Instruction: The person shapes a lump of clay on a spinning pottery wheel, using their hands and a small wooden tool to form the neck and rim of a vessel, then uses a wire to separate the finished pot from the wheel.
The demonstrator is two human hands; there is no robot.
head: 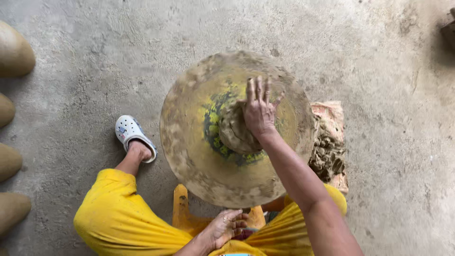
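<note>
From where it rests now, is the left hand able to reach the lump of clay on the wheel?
Probably yes. The left hand rests open by the near rim of the wheel, and nothing lies between it and the clay lump. The right hand already covers the lump's far right side, leaving its near side free.

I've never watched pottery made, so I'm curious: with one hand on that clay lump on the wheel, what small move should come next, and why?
Probably bring the left hand up to the clay lump. Only the right hand presses on it, flat and from one side, while the left rests at the near rim of the wheel. The lump looks rough and uneven, so a second hand would likely help steady it.
</note>
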